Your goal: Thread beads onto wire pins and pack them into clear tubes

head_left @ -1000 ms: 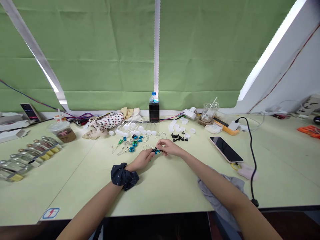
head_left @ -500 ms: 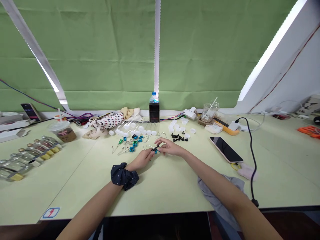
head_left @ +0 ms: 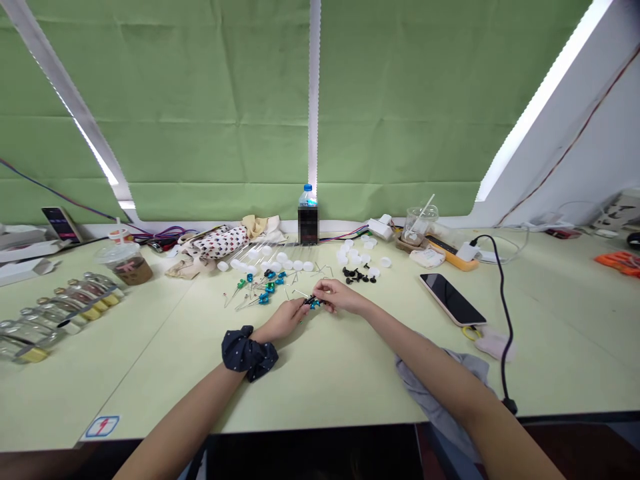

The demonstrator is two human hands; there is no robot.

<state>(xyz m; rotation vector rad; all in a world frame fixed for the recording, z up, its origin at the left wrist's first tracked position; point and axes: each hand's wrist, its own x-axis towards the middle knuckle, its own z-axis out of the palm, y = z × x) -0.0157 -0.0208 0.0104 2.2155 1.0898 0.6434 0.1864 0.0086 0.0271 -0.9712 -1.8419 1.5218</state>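
Note:
My left hand point(head_left: 285, 321), a dark scrunchie point(head_left: 249, 352) on its wrist, is closed on a small black plastic piece point(head_left: 309, 300). My right hand point(head_left: 343, 297) meets it from the right, fingers pinched at the other end of that piece. Right between the fingertips shows a bit of blue point(head_left: 315, 305); whether it is held or lies beneath is hard to tell. Left of the hands lie several blue clips point(head_left: 264, 299) and green clips point(head_left: 241, 283) with thin metal rods. Behind my right hand sits a pile of black stoppers point(head_left: 356, 274).
White round caps point(head_left: 351, 254) and clear tubes with white ends point(head_left: 283, 257) lie farther back. A bottle point(head_left: 308, 230) stands behind them. At right are a phone point(head_left: 453, 299) and a black cable point(head_left: 501, 300); at left, a row of glass bottles point(head_left: 60, 310) and a drink cup point(head_left: 127, 263).
My right hand has moved slightly right and down, its fingers drawing closer together at the black piece. My left hand stays in about the same place.

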